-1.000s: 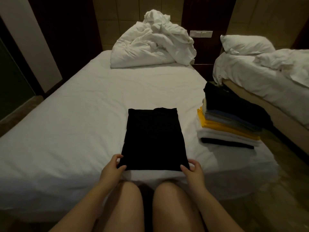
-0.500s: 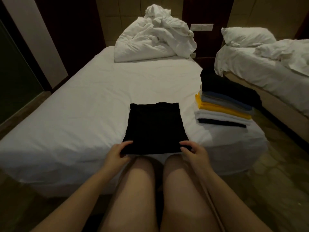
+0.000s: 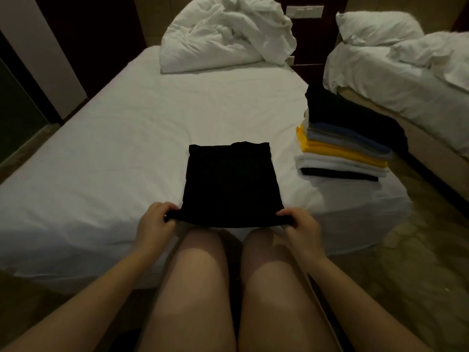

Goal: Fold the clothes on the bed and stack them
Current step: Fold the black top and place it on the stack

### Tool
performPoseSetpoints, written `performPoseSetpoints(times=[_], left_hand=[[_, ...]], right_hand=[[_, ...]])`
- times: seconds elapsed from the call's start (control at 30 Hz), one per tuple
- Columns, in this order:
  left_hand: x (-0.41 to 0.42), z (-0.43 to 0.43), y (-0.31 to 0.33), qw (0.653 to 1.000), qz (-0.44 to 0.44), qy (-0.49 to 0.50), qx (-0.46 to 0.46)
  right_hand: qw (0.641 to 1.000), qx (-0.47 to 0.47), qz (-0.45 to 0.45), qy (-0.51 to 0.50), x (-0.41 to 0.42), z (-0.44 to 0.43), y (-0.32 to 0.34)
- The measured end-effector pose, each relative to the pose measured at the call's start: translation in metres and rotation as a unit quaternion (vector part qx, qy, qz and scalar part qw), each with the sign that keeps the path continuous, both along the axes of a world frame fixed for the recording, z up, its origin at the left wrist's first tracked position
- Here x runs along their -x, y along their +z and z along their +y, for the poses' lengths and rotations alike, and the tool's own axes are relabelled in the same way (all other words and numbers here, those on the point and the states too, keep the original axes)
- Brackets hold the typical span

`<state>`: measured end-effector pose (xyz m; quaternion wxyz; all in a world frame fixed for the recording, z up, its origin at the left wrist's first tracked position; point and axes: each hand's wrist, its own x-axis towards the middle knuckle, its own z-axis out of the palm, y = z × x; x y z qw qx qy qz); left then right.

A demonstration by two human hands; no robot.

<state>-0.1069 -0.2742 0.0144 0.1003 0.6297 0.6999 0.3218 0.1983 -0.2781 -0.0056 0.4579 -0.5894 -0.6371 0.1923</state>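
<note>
Both hands, left hand (image 3: 155, 226) and right hand (image 3: 302, 228), are pinching the near corners of the flat, rectangular black garment (image 3: 229, 181) lying on the smooth white bed (image 3: 114, 153).

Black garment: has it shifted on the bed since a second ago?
No: the black garment keeps its gap to the folded stack. Only its near hem has lifted, pinched by the left hand and right hand.
</note>
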Motion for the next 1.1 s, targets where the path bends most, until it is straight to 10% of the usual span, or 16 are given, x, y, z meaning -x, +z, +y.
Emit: performPoseSetpoints(times=[0.17, 0.3, 0.67, 1.1], left_hand=[[-0.005, 0.008, 0.011, 0.929, -0.367, -0.033, 0.014], [-0.005, 0.021, 0.024, 0.862, -0.503, -0.055, 0.018], [-0.016, 0.037, 0.055, 0.852, -0.483, -0.203, 0.005], [-0.042, 0.046, 0.020, 0.869, -0.493, -0.023, -0.035]], right_hand=[[0.982, 0.019, 0.183, 0.039, 0.003, 0.013, 0.016], [0.971, 0.051, 0.221, 0.071, 0.007, 0.024, 0.036], [0.985, -0.075, 0.147, -0.055, 0.006, 0.040, 0.040], [0.986, -0.084, 0.122, -0.076, 0.014, 0.047, 0.024]])
